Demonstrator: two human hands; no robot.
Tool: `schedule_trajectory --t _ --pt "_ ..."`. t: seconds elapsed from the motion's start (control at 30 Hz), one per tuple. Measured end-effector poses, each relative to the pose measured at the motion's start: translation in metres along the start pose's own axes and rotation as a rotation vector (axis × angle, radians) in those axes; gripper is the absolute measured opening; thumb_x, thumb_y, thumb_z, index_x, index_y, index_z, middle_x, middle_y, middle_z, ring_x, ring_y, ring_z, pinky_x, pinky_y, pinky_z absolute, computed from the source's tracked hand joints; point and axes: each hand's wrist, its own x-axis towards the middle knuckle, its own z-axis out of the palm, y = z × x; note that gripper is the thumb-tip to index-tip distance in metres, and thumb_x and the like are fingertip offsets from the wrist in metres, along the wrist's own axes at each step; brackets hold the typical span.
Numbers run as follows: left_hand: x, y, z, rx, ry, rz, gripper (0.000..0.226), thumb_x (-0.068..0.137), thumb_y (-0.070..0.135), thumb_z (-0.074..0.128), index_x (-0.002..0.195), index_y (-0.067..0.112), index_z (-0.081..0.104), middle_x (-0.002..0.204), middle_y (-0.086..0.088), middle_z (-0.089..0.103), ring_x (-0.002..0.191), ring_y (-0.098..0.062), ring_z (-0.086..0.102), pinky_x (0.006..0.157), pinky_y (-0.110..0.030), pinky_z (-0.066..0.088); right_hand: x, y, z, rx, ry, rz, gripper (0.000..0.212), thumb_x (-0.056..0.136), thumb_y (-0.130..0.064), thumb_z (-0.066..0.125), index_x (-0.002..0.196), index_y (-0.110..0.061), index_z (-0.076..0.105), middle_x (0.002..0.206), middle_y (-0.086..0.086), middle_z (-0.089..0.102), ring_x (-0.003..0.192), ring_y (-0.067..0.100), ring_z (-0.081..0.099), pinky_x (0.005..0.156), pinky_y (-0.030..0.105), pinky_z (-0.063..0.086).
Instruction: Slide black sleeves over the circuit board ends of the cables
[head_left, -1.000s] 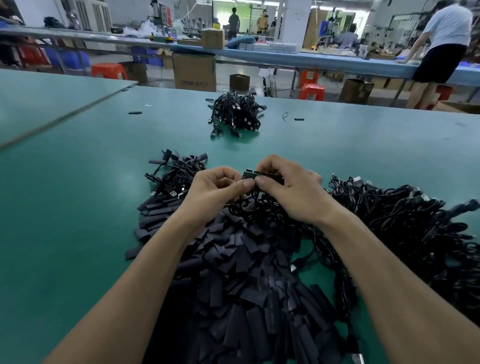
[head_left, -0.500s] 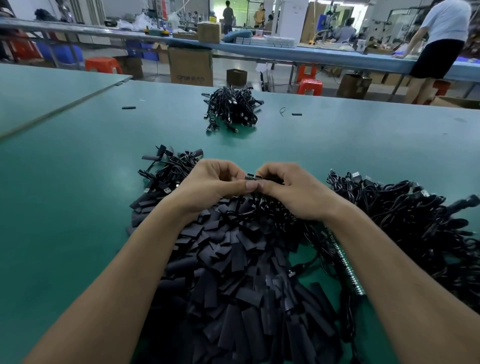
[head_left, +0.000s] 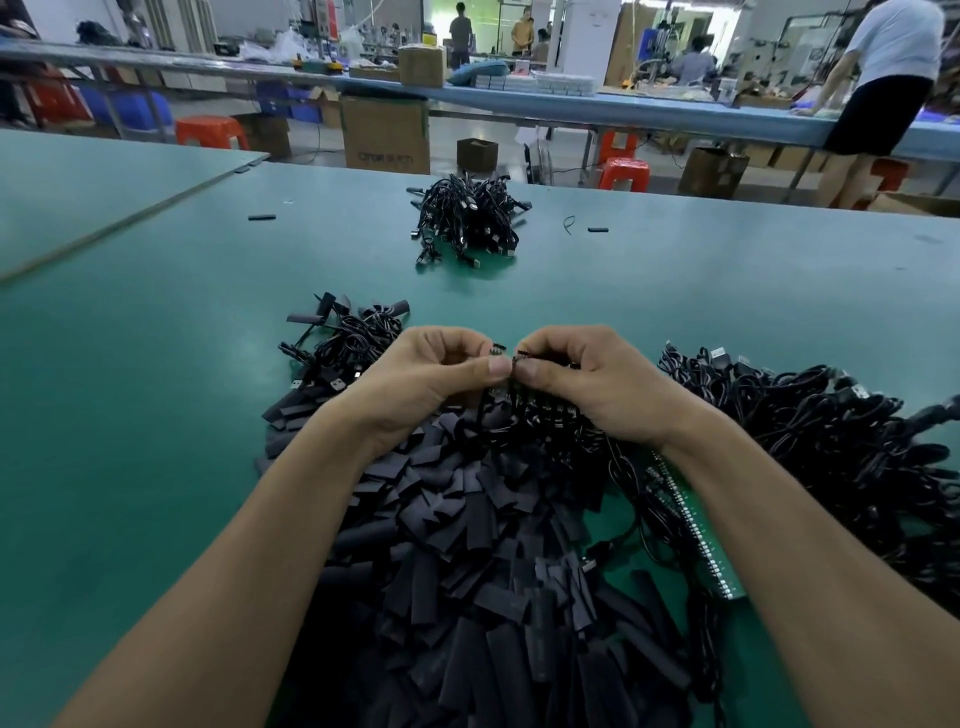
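Nearest, a deep heap of black sleeves (head_left: 467, 597) lay on the green table (head_left: 156, 415) between the forearms, likely kept there so a fresh one was always within reach; a green perforated strip (head_left: 696, 525) lay at the heap's right edge, its purpose unclear; above the heap the left hand (head_left: 431, 379) pinched a small black piece, apparently a sleeve (head_left: 497, 349), between thumb and curled fingers, while the right hand (head_left: 587, 384) held the circuit board end (head_left: 522, 355) of a cable in a like pinch; the thumb tips nearly met, so sleeve and board faced each other closely, which I judged the start of the slide, though the parts were too small to tell whether the board had entered; a mass of cables (head_left: 831, 441) lay just right of the right hand, seemingly feeding it; a smaller tangle (head_left: 348, 343) lay just beyond the left hand; well apart, farther up the table, sat a separate bundle (head_left: 467, 218), probably finished work kept clear of the stock.
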Motion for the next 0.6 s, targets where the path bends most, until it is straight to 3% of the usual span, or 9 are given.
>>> schedule_trajectory --t 0.17,0.23,0.27,0.37,0.43,0.5,0.53,0.6 --pt "0.0 0.012 -0.008 -0.32 0.239 0.063 0.018 0.078 0.032 0.07 0.08 0.015 0.066 0.081 -0.005 0.073 0.079 -0.021 0.072 0.071 -0.036 0.062 0.006 0.003 -0.005 -0.274 0.493 0.111 0.013 0.091 -0.032 0.072 0.081 -0.036 0.064 0.086 -0.012 0.063 0.092 0.016 0.06 0.096 0.048 0.046" --pt "0.001 0.016 -0.007 -0.35 0.334 0.138 0.023 0.082 0.036 0.067 0.086 0.015 0.06 0.075 -0.002 0.07 0.064 -0.017 0.069 0.073 -0.039 0.063 0.008 0.003 -0.01 -0.459 0.702 0.145 0.005 0.089 -0.036 0.073 0.09 -0.032 0.072 0.093 -0.005 0.053 0.097 0.018 0.051 0.092 0.039 0.04" --pt "0.001 0.018 -0.005 -0.288 0.395 0.196 0.022 0.086 0.038 0.066 0.086 0.017 0.059 0.069 0.001 0.066 0.055 -0.013 0.062 0.07 -0.037 0.062 0.009 0.001 -0.01 -0.554 0.76 0.144 0.012 0.089 -0.036 0.072 0.096 -0.027 0.075 0.093 -0.003 0.049 0.095 0.018 0.047 0.087 0.035 0.037" --pt "0.001 0.022 -0.002 0.131 0.609 0.406 0.016 0.097 0.035 0.063 0.086 0.024 0.064 0.057 0.011 0.055 0.043 -0.005 0.045 0.052 -0.024 0.052 0.008 -0.002 0.003 -0.645 0.74 0.097 0.017 0.094 -0.035 0.067 0.103 -0.024 0.076 0.077 -0.007 0.051 0.072 0.015 0.051 0.07 0.028 0.043" --pt "0.0 0.025 0.0 0.333 0.64 0.489 0.013 0.097 0.034 0.064 0.085 0.03 0.068 0.055 0.015 0.053 0.046 -0.003 0.044 0.049 -0.028 0.047 0.005 -0.005 0.016 -0.669 0.65 0.109 0.018 0.097 -0.038 0.063 0.102 -0.026 0.074 0.065 -0.012 0.054 0.056 0.01 0.052 0.055 0.021 0.04" --pt "-0.002 0.027 0.002 0.447 0.627 0.487 0.013 0.096 0.035 0.066 0.084 0.034 0.069 0.056 0.018 0.052 0.051 -0.004 0.042 0.059 -0.037 0.054 0.001 -0.006 0.029 -0.751 0.532 0.118 0.021 0.098 -0.042 0.06 0.1 -0.026 0.074 0.071 -0.008 0.065 0.06 0.014 0.058 0.057 0.023 0.04" --pt "-0.002 0.027 0.003 0.511 0.629 0.465 0.014 0.097 0.035 0.065 0.084 0.035 0.069 0.057 0.016 0.053 0.054 -0.004 0.041 0.062 -0.032 0.053 0.0 -0.005 0.035 -0.796 0.471 0.124 0.022 0.097 -0.043 0.06 0.1 -0.026 0.073 0.079 -0.004 0.069 0.066 0.019 0.06 0.061 0.025 0.04" --pt "-0.001 0.025 0.003 0.644 0.644 0.407 0.015 0.101 0.033 0.059 0.089 0.031 0.069 0.057 0.011 0.053 0.05 -0.006 0.042 0.05 -0.019 0.038 -0.004 -0.004 0.044 -0.863 0.364 0.138 0.022 0.096 -0.045 0.059 0.101 -0.027 0.071 0.09 0.002 0.071 0.079 0.027 0.063 0.066 0.031 0.045"
